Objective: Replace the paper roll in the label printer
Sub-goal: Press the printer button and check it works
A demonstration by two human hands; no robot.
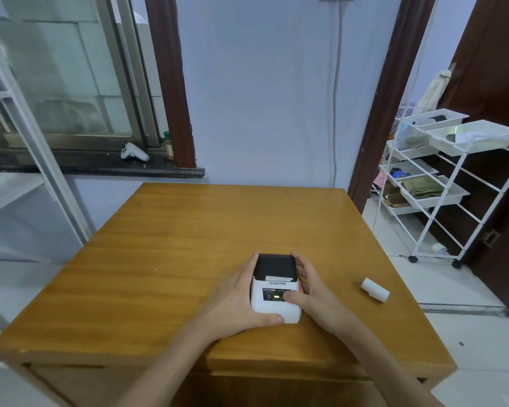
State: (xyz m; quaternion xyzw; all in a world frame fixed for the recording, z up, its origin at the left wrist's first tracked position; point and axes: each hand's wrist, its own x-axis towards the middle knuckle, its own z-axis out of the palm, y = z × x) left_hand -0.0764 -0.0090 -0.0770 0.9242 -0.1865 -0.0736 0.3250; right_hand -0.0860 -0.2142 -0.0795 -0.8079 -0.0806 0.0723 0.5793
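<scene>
Wooden table (pixel 165 259), label printer (pixel 275 289) between both hands' fingers (pixel 254 261).

Head view, person's body only:
- Two forearms enter from the bottom edge; both bare up to the frame border, no sleeve edge in view
- Left hand (pixel 238 301): bare, ungloved, no ring, watch or band seen on the visible fingers or wrist
- Right hand (pixel 312 292): bare, ungloved, wrist plain; thumbnail short and unpainted
- Slim forearms, no markings or tape seen on either
</scene>
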